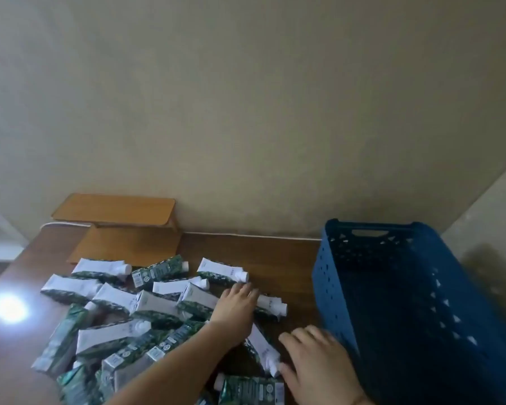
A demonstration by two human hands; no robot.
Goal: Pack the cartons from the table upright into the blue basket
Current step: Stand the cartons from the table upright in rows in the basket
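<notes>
- Nearest the camera, the right hand [313,363] hangs low over the table [289,258], fingers spread and holding nothing, its fingertips just beside the capped end of a carton [263,350] that lies flat.
- That carton's long axis runs from the far left down to the near right, so its cap points towards the right hand; this hand is the nearer one to it and to the basket.
- A little farther, the left hand [235,302] lies palm down on another flat carton [270,303], fingers loosely open over it; whether they have closed on it I cannot tell. This carton lies across, cap to the right.
- To the left, the rest of the cartons [114,325] sprawl in a heap, all lying down.
- On the right, the blue basket [333,287] looks empty; each carton must be turned upright on the way in.
- Farthest, wooden boards [114,211] against the wall.
</notes>
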